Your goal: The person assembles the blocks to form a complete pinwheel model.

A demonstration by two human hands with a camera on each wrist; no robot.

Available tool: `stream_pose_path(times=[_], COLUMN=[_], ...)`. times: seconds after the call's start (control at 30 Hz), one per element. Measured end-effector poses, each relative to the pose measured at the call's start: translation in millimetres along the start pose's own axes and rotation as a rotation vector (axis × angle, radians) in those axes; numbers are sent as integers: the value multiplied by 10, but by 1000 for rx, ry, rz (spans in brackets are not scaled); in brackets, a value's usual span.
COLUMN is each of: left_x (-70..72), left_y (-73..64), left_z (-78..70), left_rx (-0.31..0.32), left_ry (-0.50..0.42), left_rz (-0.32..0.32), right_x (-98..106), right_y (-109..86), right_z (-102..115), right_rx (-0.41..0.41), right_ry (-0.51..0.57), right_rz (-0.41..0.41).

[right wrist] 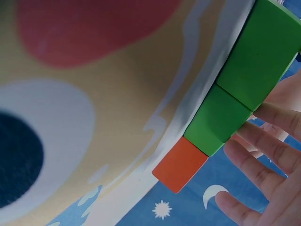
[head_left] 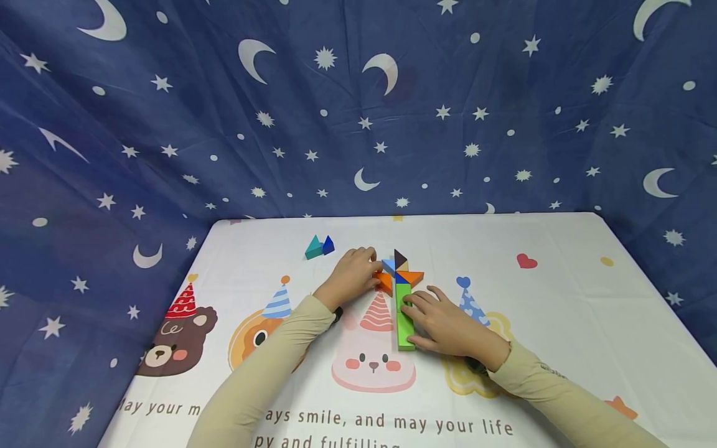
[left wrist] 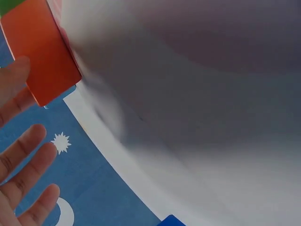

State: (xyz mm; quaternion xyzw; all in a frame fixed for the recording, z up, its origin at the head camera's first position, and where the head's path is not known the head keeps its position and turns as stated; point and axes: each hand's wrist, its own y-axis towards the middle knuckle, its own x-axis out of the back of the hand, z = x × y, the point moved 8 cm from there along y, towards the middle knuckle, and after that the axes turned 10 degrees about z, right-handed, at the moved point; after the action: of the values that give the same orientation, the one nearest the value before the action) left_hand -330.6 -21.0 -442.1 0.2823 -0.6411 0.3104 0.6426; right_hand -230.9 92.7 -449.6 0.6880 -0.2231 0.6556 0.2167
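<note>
The left hand has its thumb and a finger pinching a bright orange triangular block, its other fingers spread loosely apart in the left wrist view. This block lies just left of the top of a column made of two flat bright green rectangular blocks, set end to end on a white tablecloth printed with cartoon animals and brown lettering; whether the orange block touches the column is hard to tell. The right hand is open and empty, its extended fingers resting against the right side of the green blocks and its thumb near their lower end. At the head of the column sits a dark blue triangular block, with a second orange triangular block to its right, a light blue triangular block to its upper left, and a black-faced triangular block above, beside a small tan piece. Well apart toward the back left, a teal triangular block and a blue pointed block stand close together. Cream long sleeves cover both forearms, and a navy cloth with white moons and stars hangs behind the table.
</note>
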Motion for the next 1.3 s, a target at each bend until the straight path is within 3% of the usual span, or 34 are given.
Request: stream_pose_path(times=[0.4,0.67,1.3], left_x=[-8,-17,-30], left_y=[-12,25,78], left_z=[115,164,176], left_rx=[70,144,166], left_ry=[34,34,27], left_rz=[-47,-20,-22], right_x=[1,7,11], right_y=[-5,-4,-2], right_z=[1,2,2], right_rx=[2,5,12], right_ry=[-11,-12,-11], right_rz=[-13,-11,-16])
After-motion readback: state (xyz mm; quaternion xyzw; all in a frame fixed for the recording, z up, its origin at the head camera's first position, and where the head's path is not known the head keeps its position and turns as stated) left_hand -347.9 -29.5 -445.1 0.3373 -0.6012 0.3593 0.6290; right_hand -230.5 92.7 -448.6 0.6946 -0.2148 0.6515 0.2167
